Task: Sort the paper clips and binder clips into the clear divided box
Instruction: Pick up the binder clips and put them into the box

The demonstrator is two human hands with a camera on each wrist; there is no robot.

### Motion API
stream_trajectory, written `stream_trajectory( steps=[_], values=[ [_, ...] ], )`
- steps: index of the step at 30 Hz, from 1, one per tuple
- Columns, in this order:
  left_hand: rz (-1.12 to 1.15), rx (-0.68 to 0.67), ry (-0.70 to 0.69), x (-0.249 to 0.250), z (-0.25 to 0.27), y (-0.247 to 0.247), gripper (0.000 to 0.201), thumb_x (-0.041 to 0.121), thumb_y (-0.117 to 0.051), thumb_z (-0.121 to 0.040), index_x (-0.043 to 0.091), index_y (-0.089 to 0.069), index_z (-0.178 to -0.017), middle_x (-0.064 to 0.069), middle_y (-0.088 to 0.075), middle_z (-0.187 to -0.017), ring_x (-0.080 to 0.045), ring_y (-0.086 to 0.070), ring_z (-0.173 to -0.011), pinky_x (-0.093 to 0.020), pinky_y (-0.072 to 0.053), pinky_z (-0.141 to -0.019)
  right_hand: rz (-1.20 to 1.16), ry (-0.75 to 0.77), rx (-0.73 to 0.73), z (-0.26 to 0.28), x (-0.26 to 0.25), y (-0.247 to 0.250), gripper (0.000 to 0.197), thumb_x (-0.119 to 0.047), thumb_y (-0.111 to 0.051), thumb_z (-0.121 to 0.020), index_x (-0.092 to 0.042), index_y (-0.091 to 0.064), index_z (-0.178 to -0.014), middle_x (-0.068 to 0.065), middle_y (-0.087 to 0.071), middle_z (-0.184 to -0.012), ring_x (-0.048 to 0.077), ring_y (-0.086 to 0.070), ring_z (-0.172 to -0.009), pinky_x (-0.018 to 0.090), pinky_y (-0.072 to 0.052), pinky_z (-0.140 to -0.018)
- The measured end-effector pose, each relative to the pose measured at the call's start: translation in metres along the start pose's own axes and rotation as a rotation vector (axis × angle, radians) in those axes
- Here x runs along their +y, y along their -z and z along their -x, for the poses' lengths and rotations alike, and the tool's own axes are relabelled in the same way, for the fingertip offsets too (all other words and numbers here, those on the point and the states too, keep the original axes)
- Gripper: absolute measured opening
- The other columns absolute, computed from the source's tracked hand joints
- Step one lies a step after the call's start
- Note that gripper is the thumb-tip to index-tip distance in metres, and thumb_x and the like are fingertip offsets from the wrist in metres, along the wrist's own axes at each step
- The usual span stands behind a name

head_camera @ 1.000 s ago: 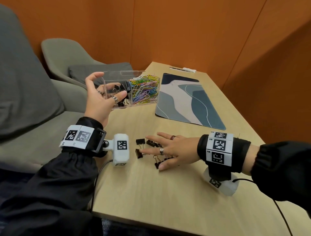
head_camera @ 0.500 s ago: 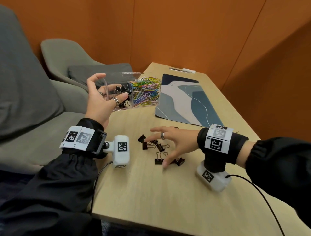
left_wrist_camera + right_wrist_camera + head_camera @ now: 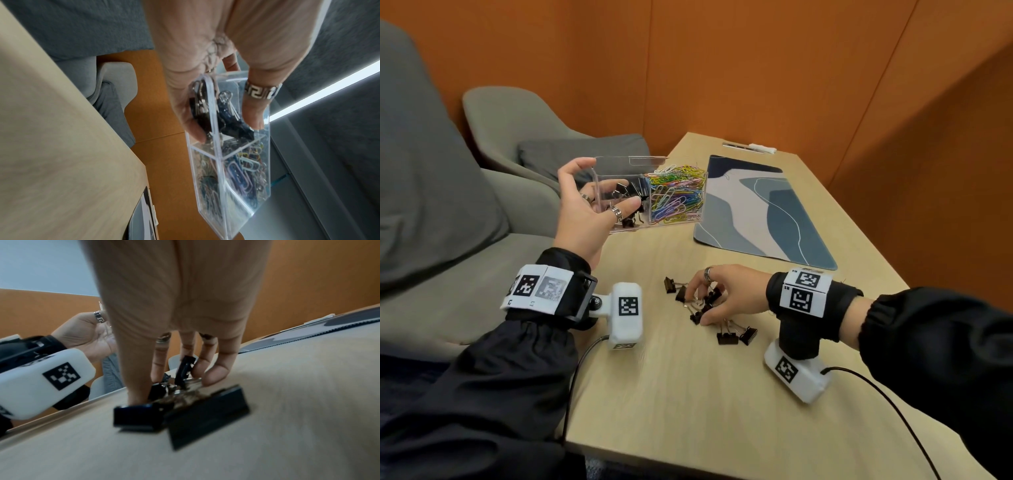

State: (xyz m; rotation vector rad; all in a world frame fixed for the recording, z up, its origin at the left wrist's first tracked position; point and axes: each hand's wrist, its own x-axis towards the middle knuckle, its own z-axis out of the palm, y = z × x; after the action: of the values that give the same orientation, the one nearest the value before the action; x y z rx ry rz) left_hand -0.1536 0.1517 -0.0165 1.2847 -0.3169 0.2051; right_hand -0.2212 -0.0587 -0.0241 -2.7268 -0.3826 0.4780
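Observation:
My left hand [image 3: 599, 202] grips the left end of the clear divided box [image 3: 674, 222] and holds it off the table's left edge. Black binder clips [image 3: 628, 200] lie in its left compartment, coloured paper clips [image 3: 676, 195] fill the right one. In the left wrist view the thumb and fingers [image 3: 252, 112] clasp the box wall [image 3: 236, 203]. My right hand [image 3: 698, 306] arches over a cluster of black binder clips on the table, its fingertips [image 3: 213, 374] curled round some of them. Loose binder clips [image 3: 736, 335] lie beside it, and one [image 3: 670, 285] lies to the left.
A blue and white desk mat [image 3: 767, 212] lies at the back right of the wooden table [image 3: 688, 411]. A pen and a white item [image 3: 750, 146] sit at the far edge. Grey chairs [image 3: 517, 126] stand left of the table. Camera cables trail from both wrists.
My right hand rose from lying flat on the clips. Its fingers have curled down and drawn several clips together. The left hand keeps holding the box in about the same place.

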Motion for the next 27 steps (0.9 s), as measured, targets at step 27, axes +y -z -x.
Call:
stream_trajectory(
  steps=[27],
  values=[
    [-0.035, -0.047, -0.041, -0.009, 0.0, -0.006, 0.063, -0.009, -0.068, -0.075, 0.036, -0.036, -0.106, 0.002, -0.062, -0.095, -0.017, -0.064, -0.09, -0.043, -0.052, -0.086, -0.768, 0.083, 0.387, 0.017, -0.01, 0.092, 0.012, 0.003, -0.055, -0.088, -0.006, -0.061, -0.083, 0.007, -0.061, -0.081, 0.012, -0.061, -0.071, 0.02, -0.057, -0.065]
  ],
)
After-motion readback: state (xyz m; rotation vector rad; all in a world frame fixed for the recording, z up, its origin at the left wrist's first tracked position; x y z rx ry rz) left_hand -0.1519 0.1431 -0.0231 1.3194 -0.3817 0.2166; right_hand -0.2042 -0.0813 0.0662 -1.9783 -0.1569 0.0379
